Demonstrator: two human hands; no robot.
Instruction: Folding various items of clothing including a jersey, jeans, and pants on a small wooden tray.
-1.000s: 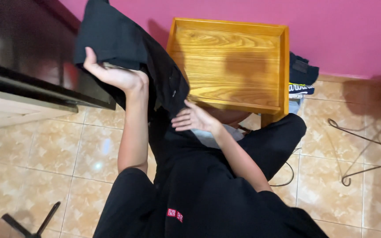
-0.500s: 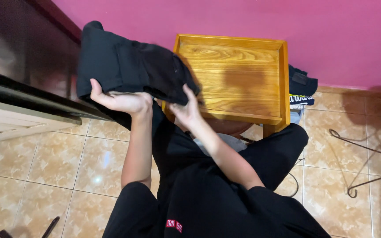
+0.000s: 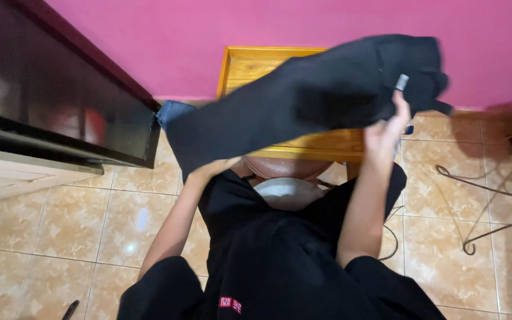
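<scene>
A folded black garment (image 3: 303,104) is stretched out in the air in front of me, over a small wooden table (image 3: 250,65). My left hand (image 3: 211,169) grips its lower left end, mostly hidden under the cloth. My right hand (image 3: 389,127) holds the upper right end, near a small grey tag. I wear black clothes, and my knees spread below.
A dark glass-fronted cabinet (image 3: 54,106) stands at the left. The pink wall (image 3: 268,24) runs behind the table. A curled metal frame (image 3: 493,195) lies on the tiled floor (image 3: 84,225) at the right. A blue cloth (image 3: 173,111) shows beside the table.
The garment has swung from an upright bundle at the left to a long horizontal stretch. My right hand went up and right along it; my left hand dropped lower.
</scene>
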